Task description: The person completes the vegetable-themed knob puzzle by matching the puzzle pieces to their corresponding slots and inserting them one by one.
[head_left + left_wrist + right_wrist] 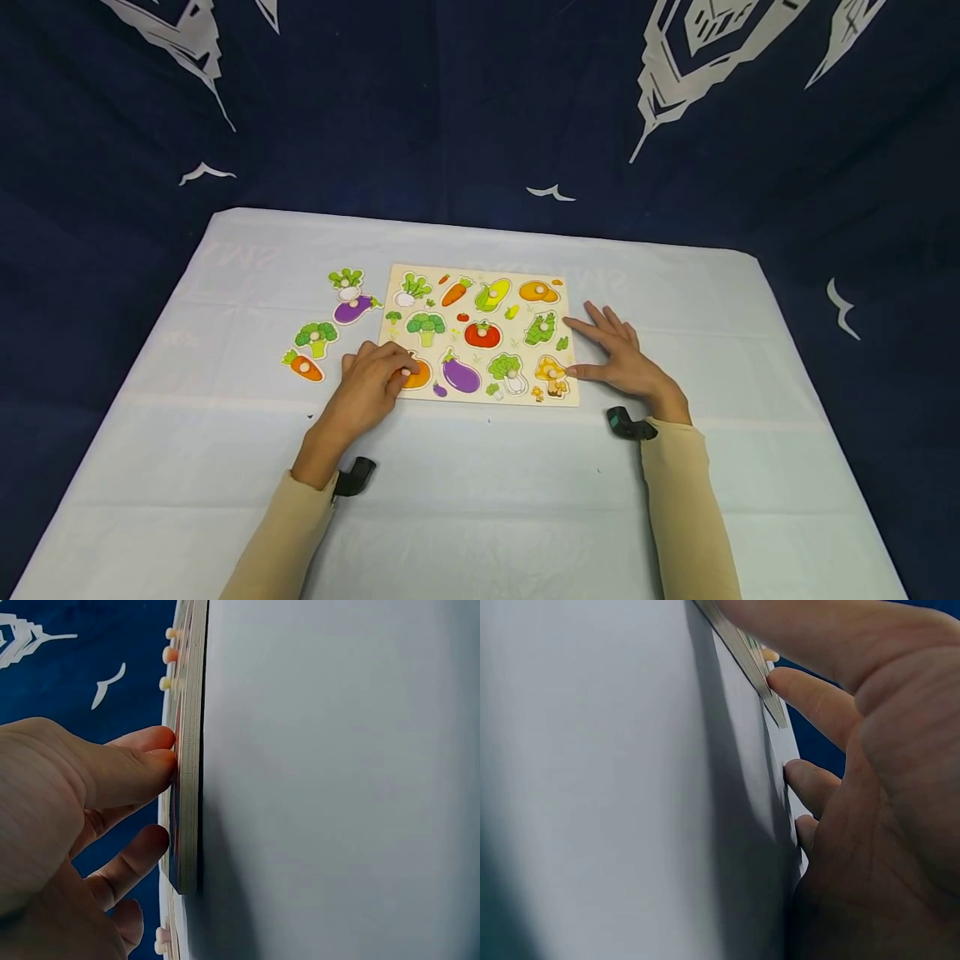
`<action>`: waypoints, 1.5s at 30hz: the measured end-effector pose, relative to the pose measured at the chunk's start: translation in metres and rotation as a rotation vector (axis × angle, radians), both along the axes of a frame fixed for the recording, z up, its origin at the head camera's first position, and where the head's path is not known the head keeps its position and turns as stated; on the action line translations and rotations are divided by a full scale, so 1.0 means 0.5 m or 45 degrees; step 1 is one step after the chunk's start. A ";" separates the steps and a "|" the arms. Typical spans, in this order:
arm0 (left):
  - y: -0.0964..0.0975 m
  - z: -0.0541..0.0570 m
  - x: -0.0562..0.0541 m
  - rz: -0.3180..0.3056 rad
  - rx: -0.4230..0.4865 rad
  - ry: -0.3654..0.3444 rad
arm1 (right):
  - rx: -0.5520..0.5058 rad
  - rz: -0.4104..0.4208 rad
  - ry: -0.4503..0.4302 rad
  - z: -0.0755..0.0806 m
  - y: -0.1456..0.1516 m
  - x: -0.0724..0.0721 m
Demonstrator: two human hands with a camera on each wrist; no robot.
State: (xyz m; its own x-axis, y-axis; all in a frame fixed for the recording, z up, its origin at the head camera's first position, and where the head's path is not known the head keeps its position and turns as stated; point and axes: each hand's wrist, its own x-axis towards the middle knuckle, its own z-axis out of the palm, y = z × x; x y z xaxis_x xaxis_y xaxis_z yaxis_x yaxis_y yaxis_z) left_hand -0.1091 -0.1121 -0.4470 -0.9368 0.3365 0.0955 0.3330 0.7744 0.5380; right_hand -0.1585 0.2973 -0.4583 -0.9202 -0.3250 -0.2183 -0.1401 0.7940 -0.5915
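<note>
A wooden vegetable puzzle board (480, 398) lies flat on the table. At its lower left corner my left hand (367, 387) pinches the orange pumpkin piece (417, 375) between thumb and fingertips; its knob is hidden behind them. In the left wrist view the thumb (142, 776) and index finger meet at the board's face, and the other fingers are loosely bent. My right hand (618, 358) is spread, with thumb and index fingertip touching the board's right edge. Knobbed pieces such as the tomato (482, 335), corn (492, 294) and mushroom (552, 377) sit in the board.
Left of the board lie loose pieces: a turnip (347, 284), an eggplant (354, 310) touching it, a broccoli (317, 337) and a carrot (303, 366). A white cloth (487, 517) covers the table. A dark blue patterned curtain (450, 108) hangs behind.
</note>
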 end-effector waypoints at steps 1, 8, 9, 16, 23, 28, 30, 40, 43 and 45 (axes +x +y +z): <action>0.000 0.000 0.000 0.000 0.002 -0.001 | 0.001 0.000 -0.002 0.000 0.000 0.000; -0.002 0.000 0.004 0.004 0.013 0.008 | 0.007 0.001 0.003 -0.001 -0.002 -0.001; -0.003 0.001 0.004 0.006 0.017 0.007 | 0.008 0.003 0.004 -0.002 -0.002 -0.001; -0.013 0.006 0.004 0.037 0.065 -0.012 | 0.006 0.005 0.009 0.000 -0.002 -0.002; -0.032 0.013 0.002 0.065 0.139 0.006 | -0.004 -0.005 0.005 0.000 -0.003 -0.001; -0.050 0.024 -0.007 0.102 0.161 0.034 | -0.004 0.002 0.004 0.002 -0.002 -0.001; -0.057 0.029 -0.012 0.112 0.159 0.061 | -0.003 0.001 0.002 0.002 -0.002 -0.001; -0.093 0.051 -0.041 0.140 0.128 0.054 | 0.006 -0.005 0.003 0.001 0.000 -0.001; -0.104 0.057 -0.055 0.135 0.114 0.046 | 0.009 -0.004 0.004 -0.001 -0.001 -0.002; -0.110 0.061 -0.064 0.134 0.106 0.045 | 0.012 -0.006 0.005 -0.001 -0.001 -0.002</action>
